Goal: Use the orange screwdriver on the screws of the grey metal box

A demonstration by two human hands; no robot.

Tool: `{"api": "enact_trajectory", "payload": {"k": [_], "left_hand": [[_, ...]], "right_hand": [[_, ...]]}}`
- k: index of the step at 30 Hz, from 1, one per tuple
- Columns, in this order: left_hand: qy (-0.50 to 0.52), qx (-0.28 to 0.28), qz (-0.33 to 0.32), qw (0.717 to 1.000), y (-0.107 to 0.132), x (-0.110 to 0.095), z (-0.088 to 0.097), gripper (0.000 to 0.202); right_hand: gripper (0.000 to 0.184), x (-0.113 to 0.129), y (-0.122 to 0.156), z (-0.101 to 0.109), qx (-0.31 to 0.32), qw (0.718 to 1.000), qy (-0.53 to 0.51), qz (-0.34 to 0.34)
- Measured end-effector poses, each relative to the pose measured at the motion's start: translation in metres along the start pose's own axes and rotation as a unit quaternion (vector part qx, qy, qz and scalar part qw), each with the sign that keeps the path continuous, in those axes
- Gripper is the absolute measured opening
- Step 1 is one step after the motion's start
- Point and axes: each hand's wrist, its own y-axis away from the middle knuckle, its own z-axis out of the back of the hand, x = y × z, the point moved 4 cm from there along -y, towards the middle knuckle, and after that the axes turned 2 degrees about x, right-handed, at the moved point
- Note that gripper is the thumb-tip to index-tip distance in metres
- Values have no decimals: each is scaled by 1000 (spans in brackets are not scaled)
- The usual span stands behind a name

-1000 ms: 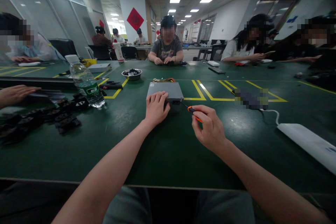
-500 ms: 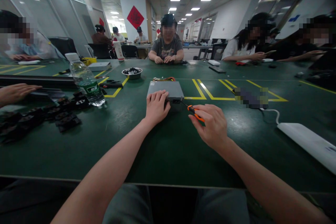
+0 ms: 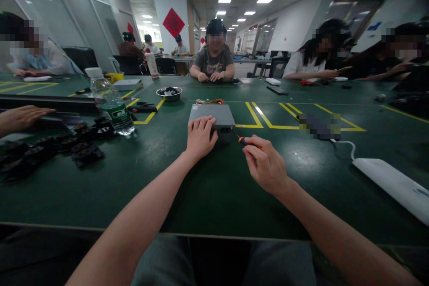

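Observation:
A grey metal computer power supply (image 3: pixel 217 113) lies flat on the green table, colored wires (image 3: pixel 210 102) bunched at its far side. My left hand (image 3: pixel 201 136) grips its near left part, fingers over the top and thumb down at the front face. In my right hand (image 3: pixel 266 158) is a screwdriver (image 3: pixel 246 142) with an orange and black handle, pinched between thumb and fingers. Its thin shaft points up and left to the near right corner of the power supply. Whether the tip sits in a screw is too small to tell.
At left stand a water bottle (image 3: pixel 115 107) and black plastic parts (image 3: pixel 87 154), with another person's hand (image 3: pixel 25 117) beyond. A metal bowl (image 3: pixel 169 94) holds dark pieces. To the right lie a blurred phone (image 3: pixel 318 126) and a white power bank (image 3: pixel 390 183). Several people sit around.
My right hand has turned a little around the screwdriver, and the handle has shifted slightly. My left hand and the power supply stay in place.

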Motion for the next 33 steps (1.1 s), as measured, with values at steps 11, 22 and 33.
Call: {"api": "enact_trajectory", "payload": {"k": [11,22,33], "left_hand": [[-5,-2,-2,1000,0,-1,2,35],[-8,-2,0,1000,0,0,1,35],[-12,-4,-4,1000,0,0,0,35]], "right_hand": [[26,-1,-1,3,-1,1000,-1,-2],[23,2,-2,3,-9,1000,14,7],[29,4,-3,1,6,1000,-10,23]]}}
